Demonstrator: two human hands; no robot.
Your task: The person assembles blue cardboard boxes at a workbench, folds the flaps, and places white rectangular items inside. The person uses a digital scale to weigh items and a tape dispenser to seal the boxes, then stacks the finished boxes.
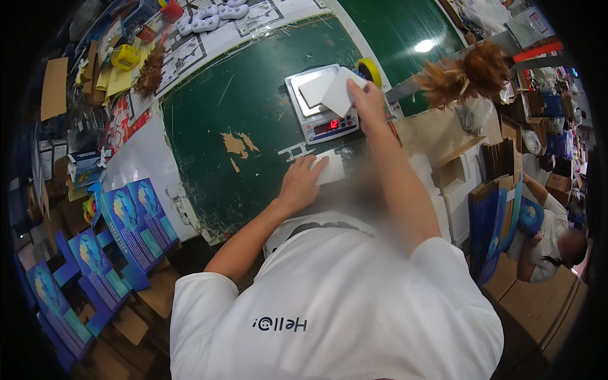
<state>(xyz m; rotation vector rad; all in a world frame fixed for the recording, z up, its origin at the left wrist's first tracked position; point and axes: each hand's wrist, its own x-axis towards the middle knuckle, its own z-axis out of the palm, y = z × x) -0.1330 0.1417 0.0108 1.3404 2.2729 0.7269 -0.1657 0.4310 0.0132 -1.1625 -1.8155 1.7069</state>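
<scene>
My right hand [368, 104] pinches a white sheet of paper or thin card [340, 95] by its edge, tilted over a digital scale [337, 134] with a lit red display. Part of the scale's pan, with something white on it, shows beside the sheet. Nearer to me, at the table's front edge, my left hand [303, 185] is closed on a small white card or stack of cards [330, 168]; the underside of that grip is hidden. Just beyond its fingers lies a thin white cut-out piece [295, 151].
The worn green tabletop [221, 133] extends left. A yellow tape roll [368, 71] stands behind the scale. White game controllers [209, 18] lie at the far left. Blue printed boxes [140, 221] stand at left, flat cartons [497, 202] at right. Another person [550, 237] sits at far right.
</scene>
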